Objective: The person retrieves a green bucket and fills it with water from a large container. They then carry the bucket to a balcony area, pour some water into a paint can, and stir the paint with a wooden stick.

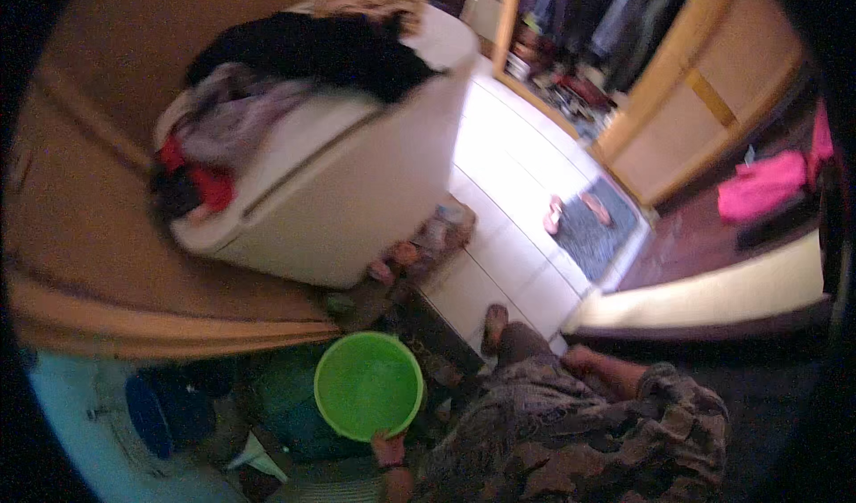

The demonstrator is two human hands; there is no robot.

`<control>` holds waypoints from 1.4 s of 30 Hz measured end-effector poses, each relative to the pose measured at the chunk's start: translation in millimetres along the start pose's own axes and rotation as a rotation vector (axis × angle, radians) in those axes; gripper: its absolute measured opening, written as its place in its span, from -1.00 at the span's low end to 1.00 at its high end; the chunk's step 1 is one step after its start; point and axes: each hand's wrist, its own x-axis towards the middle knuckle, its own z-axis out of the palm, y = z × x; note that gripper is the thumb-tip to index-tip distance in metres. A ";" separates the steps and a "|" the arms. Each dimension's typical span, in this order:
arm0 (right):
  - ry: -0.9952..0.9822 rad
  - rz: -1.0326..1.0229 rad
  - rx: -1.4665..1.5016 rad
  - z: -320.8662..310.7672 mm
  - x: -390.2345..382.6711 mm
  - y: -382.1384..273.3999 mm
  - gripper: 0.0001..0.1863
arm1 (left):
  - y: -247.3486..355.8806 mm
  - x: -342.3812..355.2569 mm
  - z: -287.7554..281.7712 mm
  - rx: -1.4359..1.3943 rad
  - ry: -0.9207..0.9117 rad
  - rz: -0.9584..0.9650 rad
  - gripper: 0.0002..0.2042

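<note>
My left hand (388,449) grips the near rim of a bright green plastic basin (367,385). Its thumb side lies over the edge, and a dark band circles the wrist. Nothing shows inside the basin. By my right thigh hangs my right hand (581,360), its fingers too blurred and turned away to make out. Beyond the basin stands a white appliance like a chest freezer (357,182), with a black cloth (312,53), a grey cloth (236,115) and a red cloth (209,182) heaped on top.
A blue bucket (147,409) stands at the lower left. White floor tiles (490,209) lead to a grey mat (593,235) with a pair of slippers on it. An open wooden door (687,102) stands by hanging clothes (615,21). A pink cloth (762,186) lies at the right.
</note>
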 end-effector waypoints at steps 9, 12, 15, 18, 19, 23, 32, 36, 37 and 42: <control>0.148 0.152 0.440 -5.4 -12.3 104.0 -0.59 | 74.5 43.1 218.5 -0.172 -0.316 -0.435 -0.50; -0.068 0.028 0.427 58.2 4.2 134.4 -0.60 | 98.8 71.2 312.4 -0.104 -0.331 -0.496 -0.49; -0.176 0.270 1.677 93.1 -6.1 137.6 -0.49 | 147.5 73.6 447.1 0.079 -0.331 -0.457 -0.48; -0.360 0.454 1.827 -82.7 -25.0 118.5 -0.48 | 163.0 75.0 524.5 0.063 -0.347 -0.478 -0.50; -0.380 0.483 1.867 -137.8 -33.7 112.0 -0.48 | 174.8 71.2 564.6 0.064 -0.363 -0.453 -0.51; -0.356 0.522 1.886 -292.0 -28.9 113.6 -0.47 | 209.2 83.9 705.4 0.034 -0.455 -0.429 -0.56; 0.007 0.347 1.519 -467.8 163.1 179.6 -0.47 | 262.9 197.7 949.7 -0.155 -0.582 -0.407 -0.43; 0.195 0.264 1.316 -566.8 244.4 180.2 -0.46 | 306.3 263.7 1041.6 -0.227 -0.547 -0.367 -0.37; 0.234 0.236 1.265 -593.4 262.5 180.8 -0.46 | 319.4 282.2 1056.5 -0.222 -0.576 -0.355 -0.37; 0.358 0.051 1.114 -717.0 375.5 167.8 -0.46 | 414.6 355.1 1128.1 -0.191 -0.412 -0.310 -0.37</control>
